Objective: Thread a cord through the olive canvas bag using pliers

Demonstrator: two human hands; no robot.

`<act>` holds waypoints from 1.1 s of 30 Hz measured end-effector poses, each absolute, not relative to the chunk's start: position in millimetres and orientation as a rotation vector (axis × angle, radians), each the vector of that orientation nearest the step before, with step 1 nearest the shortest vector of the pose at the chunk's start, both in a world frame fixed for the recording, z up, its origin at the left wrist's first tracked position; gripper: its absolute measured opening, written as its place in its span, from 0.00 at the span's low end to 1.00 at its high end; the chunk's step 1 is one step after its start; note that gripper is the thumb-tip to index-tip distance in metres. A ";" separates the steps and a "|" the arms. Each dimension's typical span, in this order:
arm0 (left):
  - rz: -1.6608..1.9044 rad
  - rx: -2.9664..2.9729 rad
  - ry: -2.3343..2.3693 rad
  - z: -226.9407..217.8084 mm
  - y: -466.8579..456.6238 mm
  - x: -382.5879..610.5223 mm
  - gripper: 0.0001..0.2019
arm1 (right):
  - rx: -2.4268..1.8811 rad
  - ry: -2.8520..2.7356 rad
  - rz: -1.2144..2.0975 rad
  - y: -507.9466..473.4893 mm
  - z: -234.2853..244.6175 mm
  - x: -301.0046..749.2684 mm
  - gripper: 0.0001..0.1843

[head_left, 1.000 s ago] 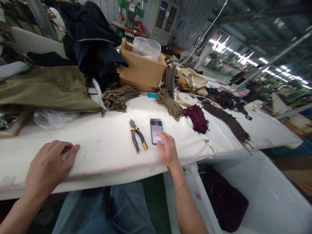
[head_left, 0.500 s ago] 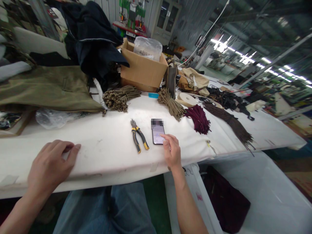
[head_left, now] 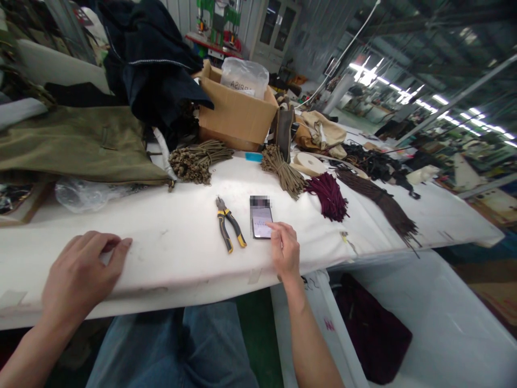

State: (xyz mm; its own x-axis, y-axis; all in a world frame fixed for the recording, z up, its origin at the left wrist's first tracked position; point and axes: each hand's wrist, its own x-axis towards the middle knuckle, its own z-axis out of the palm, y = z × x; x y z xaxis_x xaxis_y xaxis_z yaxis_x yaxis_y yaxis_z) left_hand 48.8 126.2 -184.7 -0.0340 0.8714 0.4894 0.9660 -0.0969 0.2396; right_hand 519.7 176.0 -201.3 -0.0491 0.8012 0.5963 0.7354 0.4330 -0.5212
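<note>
A smartphone (head_left: 262, 218) lies face up on the white-covered table, its screen lit and partly blurred. My right hand (head_left: 286, 249) is at its lower right edge, index finger stretched out over the screen, the other fingers bent, holding nothing. Just left of the phone are pliers (head_left: 229, 223) with black and yellow handles, jaws pointing away from me. Off to the left, my left hand (head_left: 83, 272) rests on the table near its front edge. Its fingers are loosely curved and the thumb stands a little apart, with nothing visible in the hand.
Bundles of brown cords (head_left: 283, 172) and maroon cords (head_left: 327, 196) lie behind the phone. A cardboard box (head_left: 238, 121) stands at the back. An olive bag (head_left: 76, 145) covers the left rear. Below the table's right side, a white bin (head_left: 440, 318) holds dark maroon fabric (head_left: 371, 334).
Both hands keep nearly the same place, the right index finger still over the phone. The whole view has shifted very slightly.
</note>
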 end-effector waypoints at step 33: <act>-0.797 -2.074 -1.978 -184.5 126.7 48.2 0.12 | -1.215 -2.022 0.185 173.8 -192.7 520.3 0.20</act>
State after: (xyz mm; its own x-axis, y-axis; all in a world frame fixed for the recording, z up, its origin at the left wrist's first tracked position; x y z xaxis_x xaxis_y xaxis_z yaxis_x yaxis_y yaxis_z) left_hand 48.2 126.7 -184.5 -0.0208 0.8761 0.4816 0.9652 -0.1079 0.2381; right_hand 520.3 173.8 -192.7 -0.2624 0.8070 0.5290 0.6973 0.5375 -0.4741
